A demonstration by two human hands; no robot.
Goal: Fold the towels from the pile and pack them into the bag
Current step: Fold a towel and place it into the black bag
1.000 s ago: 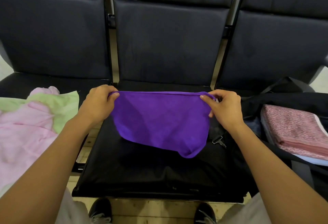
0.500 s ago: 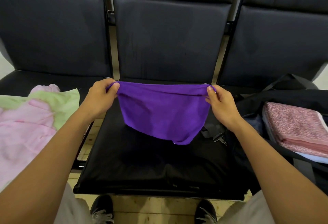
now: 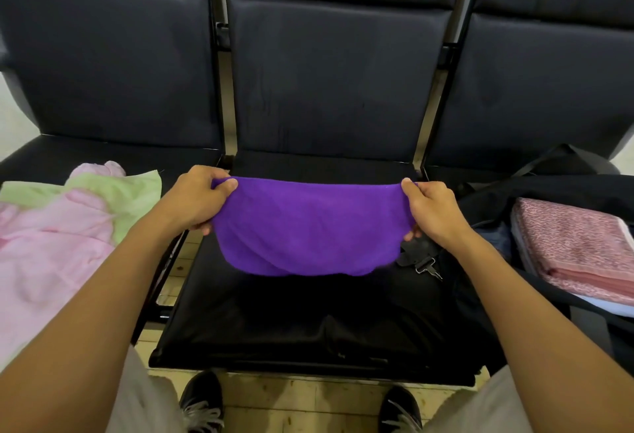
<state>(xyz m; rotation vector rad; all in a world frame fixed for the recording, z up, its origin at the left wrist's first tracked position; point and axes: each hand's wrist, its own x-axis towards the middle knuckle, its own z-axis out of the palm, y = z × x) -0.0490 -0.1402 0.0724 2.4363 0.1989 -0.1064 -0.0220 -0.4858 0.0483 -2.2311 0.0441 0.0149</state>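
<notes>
**A:** Where are you in the task?

**B:** You're mid-fold, I'd say. Your left hand [image 3: 195,199] and right hand [image 3: 434,211] are set apart, each pinching one end of the purple towel [image 3: 308,230] along its top edge. It hangs between your hands, doubled over, its lower edge sagging just above the seat [image 3: 308,323] in front of you.

**A:** And the rest of it?

**B:** The pile [image 3: 58,227], pink and green cloth, lies left of your left hand. The bag [image 3: 549,189] sits open right of your right hand, with a folded pink towel [image 3: 579,247] already inside. A strap clip [image 3: 427,264] lies just below your right hand.

**A:** What does the next move call for?

**B:** Probably bring your hands together to halve the towel again, or lay it on the seat and square it, keeping the corners matched. Then carry it right into the bag.

**A:** Any writing?

**B:** No label, brand or lettering that can be read.
</notes>
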